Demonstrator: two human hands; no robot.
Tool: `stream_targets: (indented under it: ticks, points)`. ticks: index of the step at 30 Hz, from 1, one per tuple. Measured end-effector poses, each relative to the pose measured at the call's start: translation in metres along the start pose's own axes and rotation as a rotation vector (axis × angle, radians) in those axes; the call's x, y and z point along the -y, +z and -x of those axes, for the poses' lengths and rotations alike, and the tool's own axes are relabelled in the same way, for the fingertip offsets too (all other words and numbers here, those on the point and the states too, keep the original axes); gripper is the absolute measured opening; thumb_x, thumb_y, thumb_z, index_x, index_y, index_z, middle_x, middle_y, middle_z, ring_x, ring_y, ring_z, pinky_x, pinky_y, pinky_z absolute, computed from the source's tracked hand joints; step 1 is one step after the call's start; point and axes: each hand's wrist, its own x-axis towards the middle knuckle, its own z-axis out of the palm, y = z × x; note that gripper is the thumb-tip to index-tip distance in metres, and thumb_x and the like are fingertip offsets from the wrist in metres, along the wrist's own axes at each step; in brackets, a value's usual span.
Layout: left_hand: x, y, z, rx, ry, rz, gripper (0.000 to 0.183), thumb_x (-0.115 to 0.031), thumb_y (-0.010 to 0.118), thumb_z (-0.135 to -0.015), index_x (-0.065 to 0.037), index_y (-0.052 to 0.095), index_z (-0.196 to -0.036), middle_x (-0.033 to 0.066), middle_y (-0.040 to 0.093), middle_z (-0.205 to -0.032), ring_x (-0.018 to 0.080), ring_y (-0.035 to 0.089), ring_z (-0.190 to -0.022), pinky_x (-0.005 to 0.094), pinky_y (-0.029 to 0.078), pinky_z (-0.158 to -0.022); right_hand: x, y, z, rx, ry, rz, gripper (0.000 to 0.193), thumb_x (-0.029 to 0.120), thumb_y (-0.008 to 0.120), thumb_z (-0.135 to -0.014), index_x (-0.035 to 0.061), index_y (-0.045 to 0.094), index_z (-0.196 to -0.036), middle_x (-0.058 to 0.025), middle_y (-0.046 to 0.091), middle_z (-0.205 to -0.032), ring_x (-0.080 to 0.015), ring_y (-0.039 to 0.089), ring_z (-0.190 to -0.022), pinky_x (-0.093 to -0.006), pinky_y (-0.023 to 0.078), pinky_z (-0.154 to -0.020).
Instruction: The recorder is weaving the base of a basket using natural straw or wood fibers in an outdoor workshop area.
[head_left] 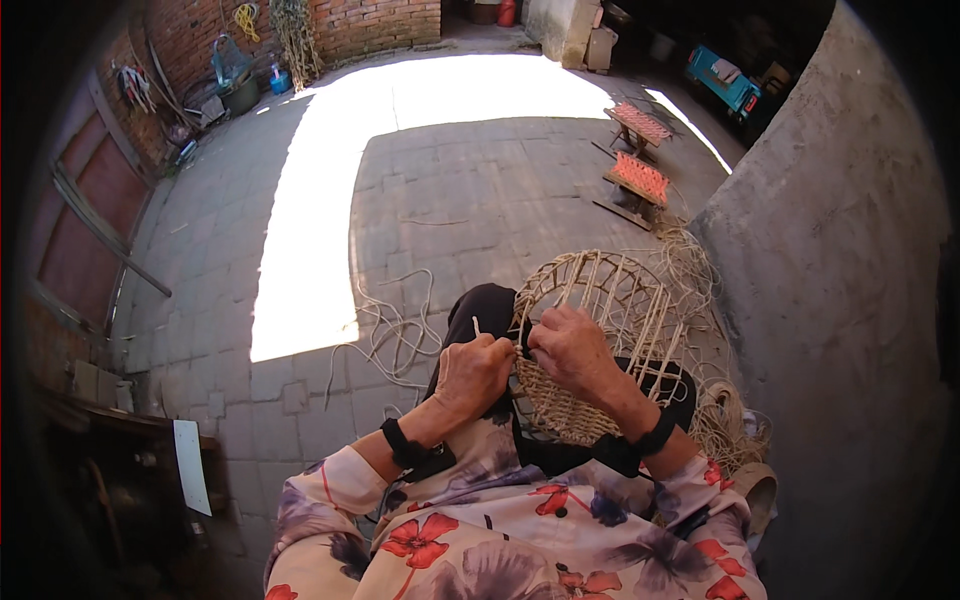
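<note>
- Grey paving [450, 180], crossed by a bright band of sunlight, spreads through a walled courtyard, with a reddish door [105, 185] at far left.
- Loose cord [400, 325] trails in loops across the paving, left of the seated person's knee.
- Left hand [475, 370] is closed in a loose fist around a strand, its pale cord end [476, 326] poking up above the thumb.
- Right hand [573, 350] bends its fingers inward at the frame's near-left rim; whether they pinch cord cannot be told.
- Good work here likely calls for steady, even tension, with each turn snugged against its neighbour before the grip eases.
- Across the lap rests a rounded woven frame [552, 402], straw-coloured, tightly woven nearest the body, its far part open with spaced strands.
- Two red-topped stools [640, 178] stand beyond it.
- Tangled cord [722, 425] heaps at right, beside a rough grey wall [820, 300].
</note>
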Motion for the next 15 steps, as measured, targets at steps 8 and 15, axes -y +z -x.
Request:
stream_targets:
  ticks: [8, 15]
  points:
    - [0.005, 0.004, -0.003, 0.014, -0.042, 0.236, 0.008, -0.010, 0.068, -0.084, -0.004, 0.069, -0.090, 0.0109, 0.066, -0.075, 0.0263, 0.065, -0.063, 0.0348, 0.053, -0.059, -0.003, 0.004, -0.001, 0.058, -0.043, 0.076, 0.007, 0.014, 0.068, -0.078, 0.0083, 0.067, -0.081, -0.0073, 0.059, -0.087, -0.0259, 0.058, -0.095, -0.0410, 0.043, -0.082]
    - [-0.005, -0.018, -0.001, 0.543, -0.973, 1.230, 0.037, -0.009, 0.061, -0.094, -0.005, 0.057, -0.130, -0.0007, 0.062, -0.104, 0.0048, 0.054, -0.068, 0.0167, 0.049, -0.057, -0.009, 0.002, -0.007, 0.188, -0.065, 0.141, 0.011, 0.022, 0.069, -0.078, 0.0117, 0.071, -0.080, -0.0044, 0.060, -0.085, -0.0237, 0.057, -0.093, -0.0406, 0.041, -0.079]
